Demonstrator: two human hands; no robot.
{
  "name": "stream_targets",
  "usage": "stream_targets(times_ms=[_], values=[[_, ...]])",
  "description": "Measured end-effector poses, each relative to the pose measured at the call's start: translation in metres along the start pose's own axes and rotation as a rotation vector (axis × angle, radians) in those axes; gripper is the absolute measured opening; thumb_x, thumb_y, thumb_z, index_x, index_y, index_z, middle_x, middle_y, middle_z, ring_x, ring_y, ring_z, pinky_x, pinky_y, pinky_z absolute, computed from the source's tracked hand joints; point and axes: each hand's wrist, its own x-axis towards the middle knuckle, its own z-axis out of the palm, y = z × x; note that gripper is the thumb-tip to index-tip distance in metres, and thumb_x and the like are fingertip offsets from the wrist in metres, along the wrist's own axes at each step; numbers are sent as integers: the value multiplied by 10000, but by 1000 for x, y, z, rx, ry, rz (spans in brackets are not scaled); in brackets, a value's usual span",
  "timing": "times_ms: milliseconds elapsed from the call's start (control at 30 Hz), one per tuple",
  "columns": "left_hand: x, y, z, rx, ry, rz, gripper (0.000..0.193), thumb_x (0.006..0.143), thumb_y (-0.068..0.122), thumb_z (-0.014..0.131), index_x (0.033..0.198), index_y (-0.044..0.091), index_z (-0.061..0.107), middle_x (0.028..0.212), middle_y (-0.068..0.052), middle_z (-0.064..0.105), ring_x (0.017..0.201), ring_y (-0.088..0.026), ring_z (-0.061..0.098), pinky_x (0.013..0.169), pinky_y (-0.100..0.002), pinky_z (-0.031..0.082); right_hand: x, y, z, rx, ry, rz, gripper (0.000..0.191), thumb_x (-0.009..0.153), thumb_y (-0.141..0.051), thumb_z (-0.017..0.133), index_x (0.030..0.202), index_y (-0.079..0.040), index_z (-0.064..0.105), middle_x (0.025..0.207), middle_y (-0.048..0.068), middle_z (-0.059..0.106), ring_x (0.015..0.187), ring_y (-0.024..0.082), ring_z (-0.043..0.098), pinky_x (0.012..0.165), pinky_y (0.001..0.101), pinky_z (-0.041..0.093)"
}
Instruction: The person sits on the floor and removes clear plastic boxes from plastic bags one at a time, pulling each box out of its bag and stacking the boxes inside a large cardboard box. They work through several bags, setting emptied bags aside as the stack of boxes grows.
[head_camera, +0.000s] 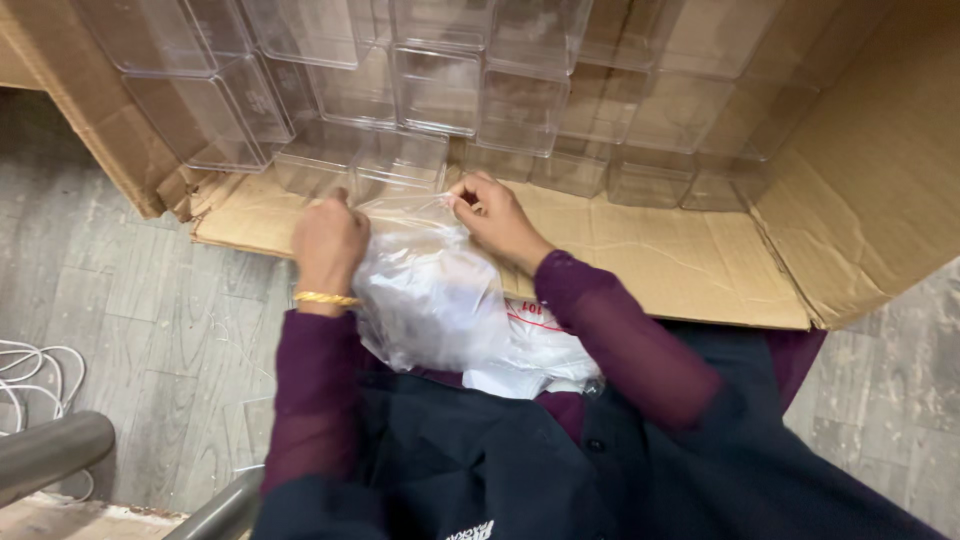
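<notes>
Plastic bag (430, 290): thin, clear, crinkled film with soft folds and pale glare; it lies in the person's lap, its top edge raised between both hands, just in front of the cardboard flap.
Left hand (328, 245): closed in a loose fist, fingers pinching the bag's upper left corner; a thin gold bangle (326, 298) rings the wrist.
Right hand (497, 218): fingers curled narrow, gripping the bag's upper right edge and pulling it taut against the left.
White bags (545, 355): smooth, opaque white plastic with a bit of red print, lying under the clear bag on the lap.
Cardboard box (860, 190): big, brown, matte and creased, tipped on its side with its lower flap flat on the floor.
Clear boxes (440, 90): hard, glossy, see-through rectangular tubs with rounded corners, stacked in rows inside the cardboard box.
Sleeves (620, 340): sheer dark maroon fabric over a dark navy garment.
Floor (130, 300): grey wood-grain planks, matte.
Cord (40, 375): thin white loops at the left edge.
</notes>
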Motion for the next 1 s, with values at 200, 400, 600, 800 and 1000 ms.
stream_targets(times_ms=[200,400,600,800,1000], values=[[6,13,34,110,51,-56,160,870,114,607,825,30,735,874,-259,719,822,-445,698,739,-538,552,16,5,19,-183,86,-9,111,1009,-90,563,1111,-49,562,929,113,675,825,250,682,751,368,529],[-3,26,26,-113,95,63,190,955,181,600,942,20,699,863,-240,720,809,-463,676,692,-564,512,4,12,-2,-138,213,-38,173,1032,-49,550,1197,-95,531,1020,120,728,925,246,749,784,349,564],[12,38,33,-94,34,31,167,976,162,593,1059,55,692,875,-265,705,833,-477,671,720,-568,516,0,6,-11,-171,116,1,474,967,25,507,1408,-148,487,1233,144,687,1008,214,750,861,327,579],[-3,46,18,-139,32,6,182,938,176,609,1020,61,724,876,-231,719,838,-445,691,739,-537,530,-18,-16,-14,-273,170,-155,500,912,-37,617,1400,-139,578,1428,168,538,1032,227,663,944,352,549],[3,-22,-48,-440,-442,220,356,945,380,664,1194,135,732,963,-124,762,895,-220,712,808,-352,534,-1,-15,-20,-360,73,-104,543,971,-272,705,1479,-164,547,1568,113,497,1297,314,565,1099,437,448]])
